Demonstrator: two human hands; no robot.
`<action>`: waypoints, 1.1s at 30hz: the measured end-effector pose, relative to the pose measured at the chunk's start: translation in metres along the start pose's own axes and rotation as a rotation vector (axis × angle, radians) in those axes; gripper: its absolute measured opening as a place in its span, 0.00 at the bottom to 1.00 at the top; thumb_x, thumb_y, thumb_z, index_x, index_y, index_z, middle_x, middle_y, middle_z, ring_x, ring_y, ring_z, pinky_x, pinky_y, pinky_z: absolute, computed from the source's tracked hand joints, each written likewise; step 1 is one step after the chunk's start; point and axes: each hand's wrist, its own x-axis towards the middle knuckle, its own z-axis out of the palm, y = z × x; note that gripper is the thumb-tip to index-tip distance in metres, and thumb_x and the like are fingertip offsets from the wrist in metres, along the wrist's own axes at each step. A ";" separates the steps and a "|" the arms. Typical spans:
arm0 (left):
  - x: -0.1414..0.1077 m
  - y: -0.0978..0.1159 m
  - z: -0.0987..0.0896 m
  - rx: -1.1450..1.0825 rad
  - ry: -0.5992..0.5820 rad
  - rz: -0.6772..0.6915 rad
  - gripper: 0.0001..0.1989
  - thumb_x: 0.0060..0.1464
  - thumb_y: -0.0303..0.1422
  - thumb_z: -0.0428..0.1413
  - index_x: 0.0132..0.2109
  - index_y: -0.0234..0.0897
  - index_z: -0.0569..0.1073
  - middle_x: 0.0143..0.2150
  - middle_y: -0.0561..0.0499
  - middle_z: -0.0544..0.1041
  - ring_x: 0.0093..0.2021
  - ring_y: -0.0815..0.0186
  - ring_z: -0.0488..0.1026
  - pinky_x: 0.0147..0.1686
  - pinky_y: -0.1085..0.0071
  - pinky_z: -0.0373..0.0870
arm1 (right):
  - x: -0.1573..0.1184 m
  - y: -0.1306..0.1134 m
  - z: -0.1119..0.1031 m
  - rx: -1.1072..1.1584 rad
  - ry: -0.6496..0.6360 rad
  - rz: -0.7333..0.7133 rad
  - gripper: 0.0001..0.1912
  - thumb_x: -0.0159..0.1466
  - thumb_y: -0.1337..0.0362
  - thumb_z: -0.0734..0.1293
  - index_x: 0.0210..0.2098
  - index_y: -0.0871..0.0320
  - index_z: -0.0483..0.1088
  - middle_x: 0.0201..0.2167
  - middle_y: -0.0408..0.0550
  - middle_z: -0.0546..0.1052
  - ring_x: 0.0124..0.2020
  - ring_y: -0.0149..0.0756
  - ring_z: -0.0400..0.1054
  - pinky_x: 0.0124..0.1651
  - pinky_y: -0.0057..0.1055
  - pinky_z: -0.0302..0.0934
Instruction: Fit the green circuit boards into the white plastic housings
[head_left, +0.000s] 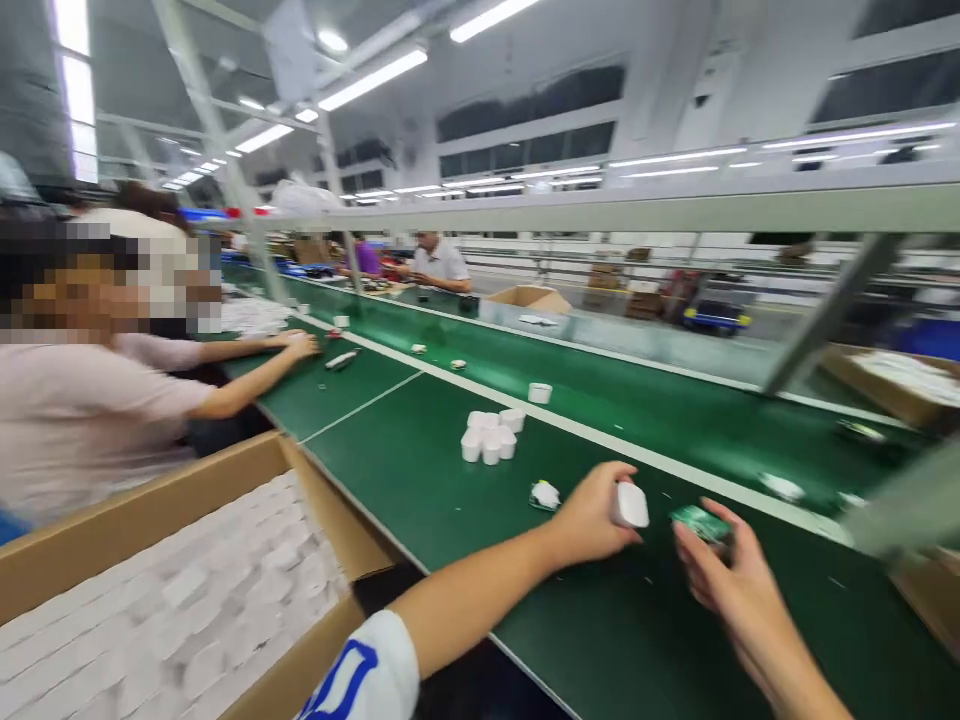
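My left hand [596,515] is closed around a small white plastic housing [631,505], held above the green work surface. Between the thumb and fingers of my right hand [724,560] is a green circuit board [701,522], a short gap to the right of the housing. Just left of my left hand, a board with a white part on it [544,494] lies on the table. Several white housings [489,437] stand in a cluster farther left.
A cardboard box [315,500] full of white parts stands at the lower left. Beyond the white strip, a green conveyor [585,408] carries a white housing [540,392] and several small parts. A co-worker [97,400] reaches over the table at left. A slanted metal post [825,310] rises at right.
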 end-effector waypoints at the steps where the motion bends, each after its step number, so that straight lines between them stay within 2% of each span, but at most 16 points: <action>1: 0.000 0.001 0.000 -0.032 0.000 0.023 0.38 0.34 0.20 0.63 0.56 0.36 0.61 0.52 0.42 0.67 0.50 0.57 0.67 0.44 0.63 0.71 | 0.002 0.000 0.000 -0.002 0.007 0.001 0.37 0.47 0.46 0.72 0.51 0.52 0.59 0.17 0.35 0.64 0.13 0.24 0.52 0.14 0.21 0.44; 4: -0.001 0.004 -0.001 -0.070 -0.022 0.080 0.34 0.38 0.16 0.58 0.54 0.39 0.62 0.52 0.44 0.68 0.51 0.60 0.67 0.40 0.68 0.72 | 0.011 0.004 -0.004 -0.127 -0.013 -0.085 0.32 0.50 0.45 0.68 0.48 0.55 0.61 0.20 0.37 0.66 0.17 0.27 0.55 0.18 0.24 0.52; 6: -0.002 0.007 -0.001 -0.081 -0.045 0.110 0.32 0.39 0.16 0.55 0.54 0.39 0.63 0.52 0.45 0.68 0.51 0.61 0.67 0.40 0.69 0.72 | 0.013 0.007 -0.008 -0.246 -0.025 -0.214 0.28 0.51 0.48 0.67 0.47 0.56 0.65 0.31 0.45 0.71 0.23 0.29 0.61 0.24 0.28 0.59; 8: -0.004 0.008 0.000 -0.091 -0.058 0.119 0.32 0.40 0.16 0.54 0.54 0.39 0.63 0.52 0.45 0.67 0.52 0.61 0.67 0.41 0.68 0.73 | 0.011 0.008 -0.011 -0.321 -0.022 -0.317 0.24 0.52 0.53 0.67 0.46 0.57 0.67 0.43 0.51 0.70 0.29 0.31 0.64 0.29 0.30 0.62; 9: -0.004 0.008 0.000 -0.095 -0.062 0.120 0.32 0.40 0.15 0.54 0.54 0.39 0.63 0.52 0.45 0.67 0.52 0.61 0.67 0.41 0.68 0.73 | 0.010 0.007 -0.012 -0.328 -0.027 -0.334 0.24 0.53 0.54 0.67 0.47 0.57 0.68 0.46 0.52 0.69 0.30 0.31 0.64 0.30 0.30 0.62; 13: -0.005 0.004 0.004 -0.094 -0.094 0.124 0.28 0.40 0.16 0.53 0.50 0.38 0.67 0.52 0.45 0.67 0.52 0.60 0.68 0.42 0.66 0.73 | 0.002 0.003 -0.010 -0.213 -0.058 -0.262 0.30 0.51 0.56 0.69 0.52 0.56 0.65 0.42 0.48 0.71 0.22 0.26 0.56 0.24 0.27 0.57; 16: -0.005 0.002 0.006 -0.131 -0.109 0.111 0.25 0.39 0.17 0.55 0.47 0.38 0.69 0.50 0.45 0.68 0.50 0.59 0.69 0.42 0.66 0.73 | -0.002 0.000 -0.009 -0.172 -0.065 -0.290 0.26 0.50 0.59 0.71 0.47 0.56 0.68 0.39 0.46 0.71 0.19 0.22 0.50 0.20 0.25 0.52; 21: -0.008 0.003 0.008 -0.154 -0.146 0.131 0.23 0.41 0.18 0.54 0.46 0.40 0.71 0.48 0.47 0.68 0.50 0.61 0.68 0.42 0.68 0.72 | -0.008 -0.006 -0.007 -0.237 -0.133 -0.429 0.16 0.51 0.65 0.71 0.40 0.53 0.73 0.39 0.46 0.67 0.27 0.27 0.59 0.21 0.22 0.54; 25: -0.010 0.006 0.009 -0.148 -0.166 0.162 0.25 0.41 0.16 0.52 0.46 0.42 0.72 0.47 0.48 0.68 0.49 0.64 0.68 0.43 0.70 0.72 | -0.010 -0.008 -0.006 -0.301 -0.155 -0.453 0.16 0.52 0.69 0.69 0.41 0.52 0.73 0.37 0.45 0.65 0.31 0.29 0.63 0.23 0.21 0.57; 33: -0.012 0.005 0.012 -0.155 -0.166 0.163 0.26 0.42 0.16 0.51 0.48 0.42 0.72 0.48 0.48 0.68 0.51 0.63 0.68 0.46 0.68 0.72 | -0.011 -0.006 -0.007 -0.392 -0.177 -0.481 0.16 0.52 0.70 0.68 0.41 0.53 0.72 0.36 0.44 0.65 0.33 0.30 0.63 0.26 0.23 0.61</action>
